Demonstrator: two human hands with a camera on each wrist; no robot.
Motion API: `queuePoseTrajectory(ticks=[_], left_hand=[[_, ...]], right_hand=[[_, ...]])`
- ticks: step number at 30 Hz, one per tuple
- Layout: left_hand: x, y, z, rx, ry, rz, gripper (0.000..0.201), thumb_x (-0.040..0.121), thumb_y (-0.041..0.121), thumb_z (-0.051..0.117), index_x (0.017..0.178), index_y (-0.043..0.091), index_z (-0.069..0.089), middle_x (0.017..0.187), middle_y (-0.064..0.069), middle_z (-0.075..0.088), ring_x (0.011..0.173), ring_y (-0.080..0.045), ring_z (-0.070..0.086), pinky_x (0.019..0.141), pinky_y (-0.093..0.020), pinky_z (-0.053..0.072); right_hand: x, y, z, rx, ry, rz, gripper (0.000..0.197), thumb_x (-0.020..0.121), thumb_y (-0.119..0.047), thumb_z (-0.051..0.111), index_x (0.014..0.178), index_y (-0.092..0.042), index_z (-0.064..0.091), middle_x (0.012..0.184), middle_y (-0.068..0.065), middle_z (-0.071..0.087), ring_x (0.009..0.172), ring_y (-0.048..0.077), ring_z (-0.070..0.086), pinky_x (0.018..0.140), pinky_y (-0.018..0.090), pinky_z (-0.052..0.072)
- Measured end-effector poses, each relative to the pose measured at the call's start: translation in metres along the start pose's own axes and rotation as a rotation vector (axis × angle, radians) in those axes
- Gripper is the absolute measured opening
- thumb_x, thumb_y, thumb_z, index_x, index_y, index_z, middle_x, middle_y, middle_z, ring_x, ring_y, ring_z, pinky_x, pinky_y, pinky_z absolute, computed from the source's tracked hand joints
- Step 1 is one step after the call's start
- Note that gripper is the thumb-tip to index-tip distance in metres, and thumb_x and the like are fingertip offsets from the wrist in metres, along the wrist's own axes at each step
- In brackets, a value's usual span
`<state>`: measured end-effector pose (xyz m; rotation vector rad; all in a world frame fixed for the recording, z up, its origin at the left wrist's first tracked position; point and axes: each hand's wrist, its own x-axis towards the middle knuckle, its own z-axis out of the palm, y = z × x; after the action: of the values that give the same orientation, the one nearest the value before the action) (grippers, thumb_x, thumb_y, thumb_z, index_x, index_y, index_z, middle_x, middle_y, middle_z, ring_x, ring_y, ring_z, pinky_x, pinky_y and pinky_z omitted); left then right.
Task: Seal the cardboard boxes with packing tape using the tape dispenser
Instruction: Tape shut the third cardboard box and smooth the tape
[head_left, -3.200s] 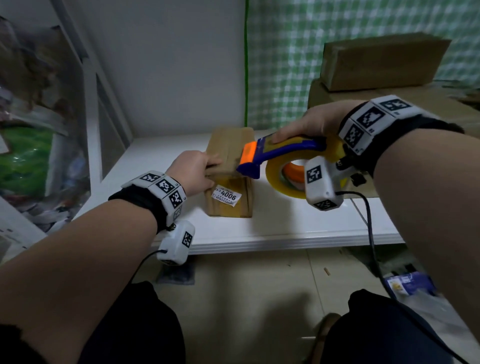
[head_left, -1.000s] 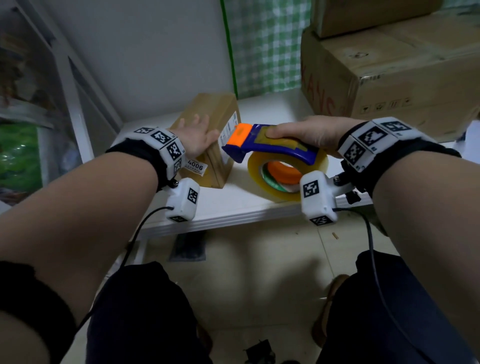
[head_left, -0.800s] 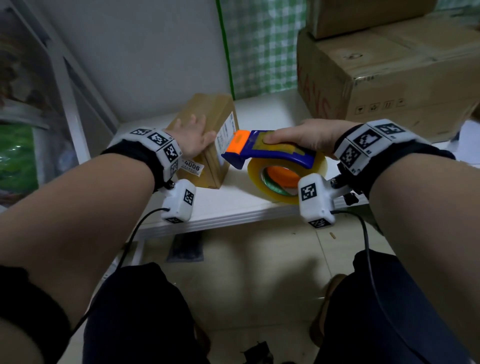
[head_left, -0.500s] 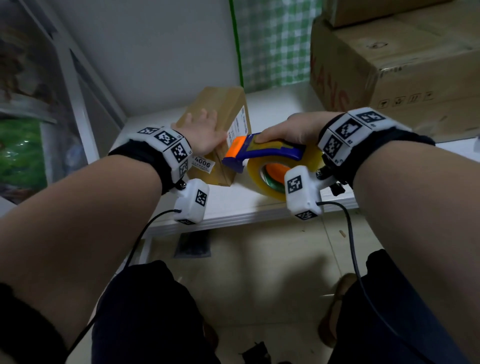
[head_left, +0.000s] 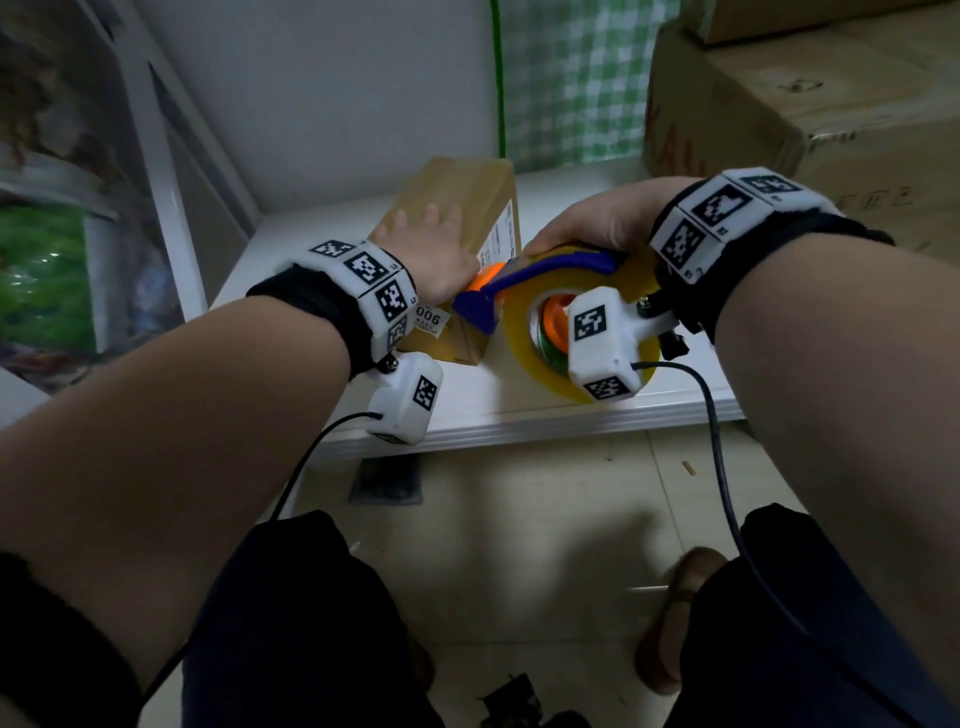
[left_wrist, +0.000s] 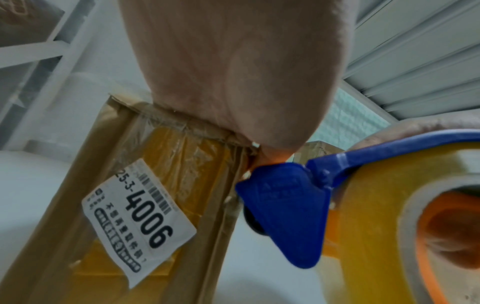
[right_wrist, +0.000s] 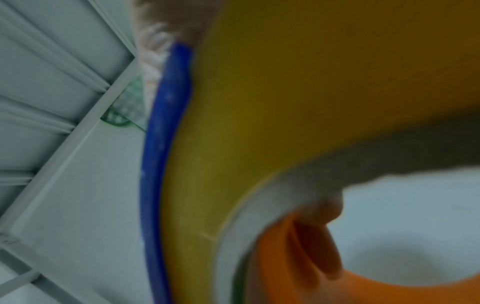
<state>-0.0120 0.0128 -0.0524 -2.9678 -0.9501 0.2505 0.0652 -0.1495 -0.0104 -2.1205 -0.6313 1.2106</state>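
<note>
A small brown cardboard box (head_left: 467, 202) with a white "4006" label (left_wrist: 137, 220) lies on the white shelf (head_left: 519, 410). My left hand (head_left: 431, 244) presses flat on the box top with fingers spread. My right hand (head_left: 597, 223) grips the blue and orange tape dispenser (head_left: 524, 291) from above, fingers through the orange core (right_wrist: 311, 257). Its yellowish tape roll (head_left: 519, 332) hangs beside the box's near right corner. In the left wrist view the dispenser's blue head (left_wrist: 285, 209) touches the box's near end, just under my left palm (left_wrist: 233, 72).
Large cardboard boxes (head_left: 810, 104) are stacked at the right back of the shelf. A green checked cloth (head_left: 571, 78) hangs behind. A white frame (head_left: 156, 156) stands at the left. The tiled floor (head_left: 519, 545) and my dark-clothed knees lie below the shelf edge.
The dispenser has moved left and toward me, from beside the box to its near right corner. My left hand stays flat on the box top.
</note>
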Motion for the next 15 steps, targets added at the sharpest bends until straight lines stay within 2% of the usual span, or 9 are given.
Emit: queuePoseTrajectory(ticks=[4, 8, 12, 13, 15], left_hand=[[0.0, 0.001, 0.0, 0.02, 0.008, 0.002, 0.068, 0.094, 0.042, 0.036, 0.15, 0.016, 0.008, 0.152, -0.013, 0.021, 0.135, -0.043, 0.021, 0.111, -0.05, 0.022], [-0.003, 0.004, 0.0, 0.029, 0.017, 0.004, 0.068, 0.095, 0.042, 0.036, 0.15, 0.015, 0.008, 0.152, -0.012, 0.02, 0.136, -0.042, 0.02, 0.111, -0.049, 0.022], [-0.004, 0.003, -0.001, 0.028, 0.008, -0.005, 0.07, 0.095, 0.045, 0.036, 0.151, 0.016, 0.006, 0.156, -0.011, 0.014, 0.14, -0.043, 0.014, 0.114, -0.051, 0.018], [-0.005, 0.003, -0.002, 0.025, 0.004, -0.004, 0.07, 0.095, 0.045, 0.036, 0.151, 0.017, 0.005, 0.157, -0.011, 0.011, 0.14, -0.043, 0.012, 0.115, -0.051, 0.016], [-0.007, 0.004, -0.003, 0.022, 0.006, -0.003, 0.07, 0.095, 0.044, 0.036, 0.151, 0.016, 0.004, 0.158, -0.01, 0.009, 0.141, -0.043, 0.01, 0.115, -0.051, 0.014]], right_hand=[[0.0, 0.0, 0.002, 0.021, 0.046, 0.003, 0.032, 0.097, -0.031, 0.049, 0.076, -0.009, 0.057, 0.043, 0.005, 0.06, 0.031, 0.015, 0.055, 0.034, 0.017, 0.045], [0.0, -0.003, 0.003, 0.025, 0.059, 0.018, 0.032, 0.097, -0.031, 0.049, 0.076, -0.009, 0.057, 0.044, 0.005, 0.061, 0.032, 0.016, 0.056, 0.037, 0.018, 0.047], [0.006, -0.003, 0.005, -0.112, 0.152, 0.022, 0.032, 0.096, -0.03, 0.052, 0.072, -0.01, 0.057, 0.047, 0.004, 0.062, 0.041, 0.018, 0.058, 0.054, 0.028, 0.046], [0.009, 0.001, 0.005, -0.192, 0.202, 0.025, 0.032, 0.096, -0.032, 0.053, 0.073, -0.01, 0.058, 0.054, 0.004, 0.063, 0.049, 0.019, 0.058, 0.058, 0.029, 0.044], [0.012, 0.011, 0.003, -0.318, 0.301, 0.021, 0.032, 0.094, -0.039, 0.054, 0.083, -0.01, 0.061, 0.078, 0.003, 0.063, 0.069, 0.021, 0.057, 0.072, 0.03, 0.043]])
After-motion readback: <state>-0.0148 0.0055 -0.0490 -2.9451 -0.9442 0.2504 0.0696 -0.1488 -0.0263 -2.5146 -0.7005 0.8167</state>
